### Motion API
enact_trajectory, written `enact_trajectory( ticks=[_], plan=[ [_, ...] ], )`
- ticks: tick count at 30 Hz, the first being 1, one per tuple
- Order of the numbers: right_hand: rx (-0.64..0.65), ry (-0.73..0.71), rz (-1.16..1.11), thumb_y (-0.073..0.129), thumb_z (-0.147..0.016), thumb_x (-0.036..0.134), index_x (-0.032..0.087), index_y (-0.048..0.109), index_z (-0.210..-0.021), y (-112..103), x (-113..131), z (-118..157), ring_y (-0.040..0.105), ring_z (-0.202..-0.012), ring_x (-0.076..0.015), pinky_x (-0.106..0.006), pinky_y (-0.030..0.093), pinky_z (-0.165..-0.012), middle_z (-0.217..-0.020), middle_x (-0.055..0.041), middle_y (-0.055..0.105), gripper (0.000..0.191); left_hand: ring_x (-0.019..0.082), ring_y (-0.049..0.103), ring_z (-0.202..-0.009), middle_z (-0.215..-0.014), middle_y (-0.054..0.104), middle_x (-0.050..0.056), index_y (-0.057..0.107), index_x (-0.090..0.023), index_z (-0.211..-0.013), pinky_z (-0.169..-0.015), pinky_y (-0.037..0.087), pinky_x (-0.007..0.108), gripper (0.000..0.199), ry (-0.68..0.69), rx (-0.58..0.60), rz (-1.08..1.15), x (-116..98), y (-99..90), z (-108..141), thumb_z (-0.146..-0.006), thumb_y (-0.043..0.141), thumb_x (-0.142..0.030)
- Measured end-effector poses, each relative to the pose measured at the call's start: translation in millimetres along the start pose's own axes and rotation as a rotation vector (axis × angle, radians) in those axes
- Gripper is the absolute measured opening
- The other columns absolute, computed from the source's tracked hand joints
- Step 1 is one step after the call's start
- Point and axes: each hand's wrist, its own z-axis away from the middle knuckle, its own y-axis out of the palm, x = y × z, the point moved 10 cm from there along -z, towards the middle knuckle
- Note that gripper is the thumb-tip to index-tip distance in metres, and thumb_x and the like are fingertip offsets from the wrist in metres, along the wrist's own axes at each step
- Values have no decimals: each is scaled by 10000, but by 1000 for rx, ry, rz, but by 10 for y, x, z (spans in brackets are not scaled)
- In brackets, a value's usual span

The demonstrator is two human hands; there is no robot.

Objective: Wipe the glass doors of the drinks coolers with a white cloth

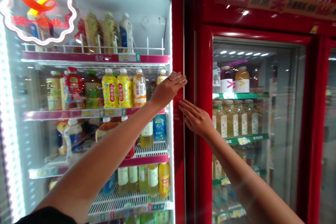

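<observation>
My left hand (169,88) reaches up to the red door frame (179,136) of the lit drinks fridge on the left. Its fingers are bent together over a small whitish crumpled piece (179,74), pressed near the frame's outer edge; what it is made of I cannot make out. Slightly lower, my right hand (198,118) comes in from the other side. Its fingers are stretched out side by side, with their tips at the edge of the same frame, and no object shows in them. The palm side of both hands is hidden.
Behind the left glass, yellow-labelled bottles (124,89) and other drinks stand on wire shelves (105,204). A glowing round sign (39,40) sits at upper left. To the right is a second red fridge (207,59) with bottles (237,120) inside. A dark gap (192,59) separates the fridges.
</observation>
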Motion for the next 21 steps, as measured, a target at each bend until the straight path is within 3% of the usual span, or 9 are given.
enact_trajectory(
  ticks=[3,5,8,11,16,19,21],
  plan=[
    [-18,-11,7,505,-1008,76,122,666,-1490,-16,12,7,574,-1500,-282,-452,587,-1199,-1525,-136,677,511,244,607,-1480,-1483,730,99,693,-157,-1414,-1237,552,480,396,107,62,-11,-175,-9,197,-1057,552,-61],
    [2,8,-2,502,-1008,78,142,661,-1500,2,-3,7,564,-1508,-280,-456,586,-1201,-1537,-125,670,521,247,610,-1477,-1489,727,90,681,-179,-1436,-1222,567,477,402,147,95,-20,-162,-83,304,-1062,567,-82],
    [32,32,-19,493,-1006,79,162,646,-1520,21,-18,5,546,-1523,-275,-463,586,-1203,-1559,-113,653,543,241,611,-1474,-1496,723,68,657,-234,-1479,-1197,592,469,470,93,77,-17,-10,-190,304,-1052,562,-62],
    [27,22,-26,486,-1003,76,138,636,-1526,4,-7,7,543,-1527,-276,-461,581,-1210,-1561,-126,651,548,252,592,-1493,-1512,712,71,639,-232,-1504,-1242,554,486,510,-43,17,0,86,-166,200,-1039,546,-43],
    [69,41,-35,495,-987,70,171,611,-1559,39,-41,29,524,-1542,-288,-480,558,-1234,-1586,-105,632,593,269,532,-1548,-1569,666,78,574,-241,-1571,-1277,516,543,569,-92,73,68,-168,63,264,-1044,503,-37],
    [62,34,-18,488,-996,70,156,635,-1530,18,-49,35,528,-1538,-290,-477,568,-1223,-1578,-119,638,561,266,535,-1545,-1569,667,70,568,-248,-1577,-1289,507,531,574,-37,137,103,-259,24,443,-1044,530,-39],
    [77,40,-25,479,-1002,65,158,618,-1546,22,-53,43,516,-1546,-289,-482,563,-1231,-1584,-118,632,570,261,535,-1545,-1569,666,60,581,-256,-1566,-1292,507,506,582,-33,161,103,-192,-62,527,-1034,538,-23]
  ],
)
